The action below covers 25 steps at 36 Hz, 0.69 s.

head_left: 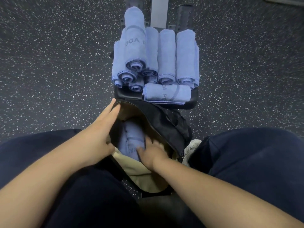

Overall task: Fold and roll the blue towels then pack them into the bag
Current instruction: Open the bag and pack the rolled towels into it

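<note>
A black bag (166,127) with a tan lining lies open between my knees. One rolled blue towel (131,139) lies inside it. My right hand (151,152) is inside the bag with its fingers curled around the lower end of that towel. My left hand (102,127) rests flat on the bag's left rim with straight fingers, holding the opening apart. Several more rolled blue towels (166,56) are stacked on a black padded bench (192,101) just beyond the bag. One shorter roll (167,94) lies crosswise at the bench's near edge.
Dark speckled rubber flooring (57,71) surrounds the bench on both sides. My legs in dark trousers fill the lower frame, and a white shoe (190,150) shows to the right of the bag. A white upright post (159,12) stands behind the towel stack.
</note>
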Each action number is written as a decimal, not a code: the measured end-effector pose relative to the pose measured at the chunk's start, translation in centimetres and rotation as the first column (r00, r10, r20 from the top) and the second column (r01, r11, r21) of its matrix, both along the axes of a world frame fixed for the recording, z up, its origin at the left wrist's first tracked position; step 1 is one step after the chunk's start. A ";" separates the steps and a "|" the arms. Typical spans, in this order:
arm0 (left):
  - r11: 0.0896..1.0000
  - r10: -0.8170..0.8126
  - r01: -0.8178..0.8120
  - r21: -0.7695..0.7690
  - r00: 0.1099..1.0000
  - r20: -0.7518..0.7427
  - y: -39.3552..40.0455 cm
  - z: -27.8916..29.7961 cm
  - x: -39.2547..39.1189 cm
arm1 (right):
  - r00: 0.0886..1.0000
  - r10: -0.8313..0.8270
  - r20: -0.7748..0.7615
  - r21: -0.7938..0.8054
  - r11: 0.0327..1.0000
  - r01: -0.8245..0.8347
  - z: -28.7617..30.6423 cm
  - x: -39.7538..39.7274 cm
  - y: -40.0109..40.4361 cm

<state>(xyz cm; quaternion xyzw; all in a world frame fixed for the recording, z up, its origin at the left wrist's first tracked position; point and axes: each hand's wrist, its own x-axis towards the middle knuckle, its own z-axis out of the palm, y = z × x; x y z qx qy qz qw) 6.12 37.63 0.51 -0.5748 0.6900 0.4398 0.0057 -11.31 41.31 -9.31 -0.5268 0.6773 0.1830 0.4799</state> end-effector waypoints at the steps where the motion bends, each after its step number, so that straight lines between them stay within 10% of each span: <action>1: 1.000 0.003 -0.003 -0.005 1.000 0.004 0.0 0.1 0.1 | 0.999 0.035 -0.034 0.002 0.999 -0.035 0.5 -0.9 0.1; 12: 0.999 -0.004 0.007 -0.034 0.996 0.092 0.3 1.0 0.3 | 0.748 0.416 -0.516 0.004 0.875 -0.484 5.5 -9.4 -0.3; 25: 0.988 0.078 -0.056 -0.141 0.985 0.152 1.0 1.3 1.1 | 0.612 0.517 -0.598 -0.084 0.719 -0.690 12.5 -11.1 -1.3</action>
